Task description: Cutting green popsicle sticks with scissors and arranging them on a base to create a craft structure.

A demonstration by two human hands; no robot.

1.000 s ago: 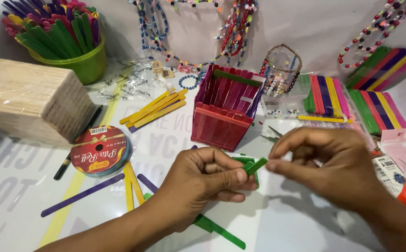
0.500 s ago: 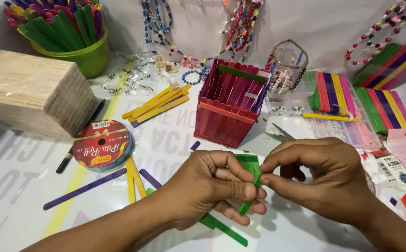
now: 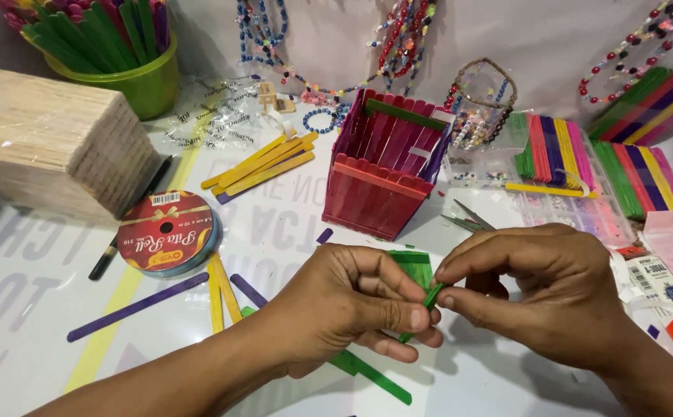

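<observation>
Both hands meet low in the middle of the tabletop (image 3: 35,309), near its front edge. Left hand (image 3: 352,301) curled tight, thumb and forefinger pinching the green craft sticks (image 3: 416,272) (looks like a small glued panel of them, count unclear). Right hand (image 3: 541,289) also narrow, thumb and finger nipping one end of a single green stick (image 3: 432,297) right where it touches the left thumb. Both held just above the surface.

Under the left wrist, loose green sticks (image 3: 375,378) lie flat toward the front edge. Left of them a purple stick (image 3: 137,306) and a few yellow sticks (image 3: 219,289) lie flat, just beside a red ribbon spool (image 3: 168,232). A black pen (image 3: 124,232) is partly tucked beside the spool.

Behind the hands, mid-tabletop, stands a red stick box (image 3: 373,197), open top. A yellow stick bundle (image 3: 263,164) lies left of it. Wooden stick block (image 3: 50,143) sits at the left edge; green cup (image 3: 147,85) full of coloured sticks at the back left corner. Bead strings (image 3: 398,38) hang along the back. Coloured stick stacks (image 3: 638,174) at the right edge, small scissors (image 3: 468,220) just behind the right hand.
</observation>
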